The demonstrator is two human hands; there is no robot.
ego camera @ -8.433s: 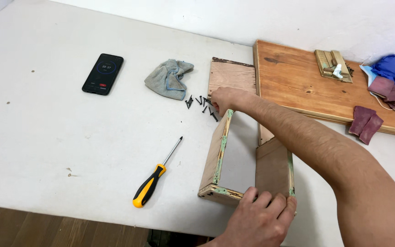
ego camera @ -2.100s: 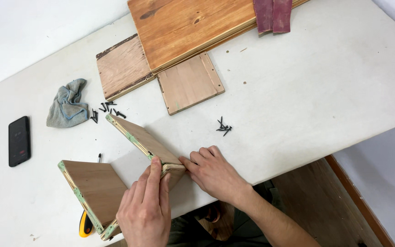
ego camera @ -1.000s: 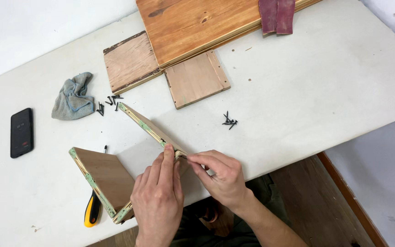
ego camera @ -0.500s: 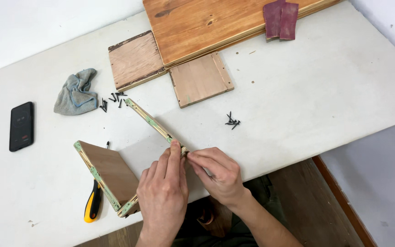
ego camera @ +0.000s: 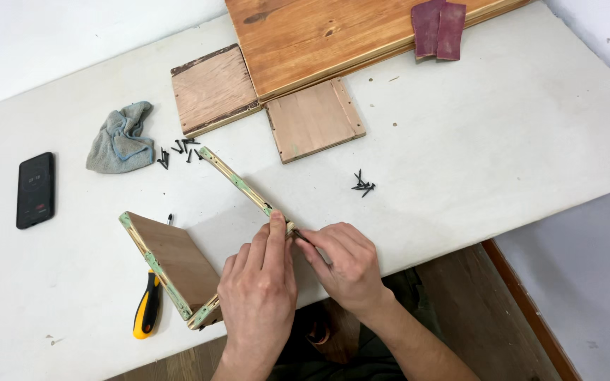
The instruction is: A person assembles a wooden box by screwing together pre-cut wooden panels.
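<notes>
The white table (ego camera: 503, 141) is carrying a large wooden board (ego camera: 333, 35), two small wooden squares (ego camera: 213, 88) (ego camera: 313, 118), a grey rag (ego camera: 120, 137), a black phone (ego camera: 35, 189), loose black screws (ego camera: 363, 185), a yellow-handled screwdriver (ego camera: 147, 307) and a three-sided wooden frame (ego camera: 178, 261).

On my white table (ego camera: 503, 141) I see only one screen: a flat black rectangular phone (ego camera: 35, 190) near the left edge, lying face up. Its dark screen shows small red and pale marks. There are no packages, labels or signs.
</notes>
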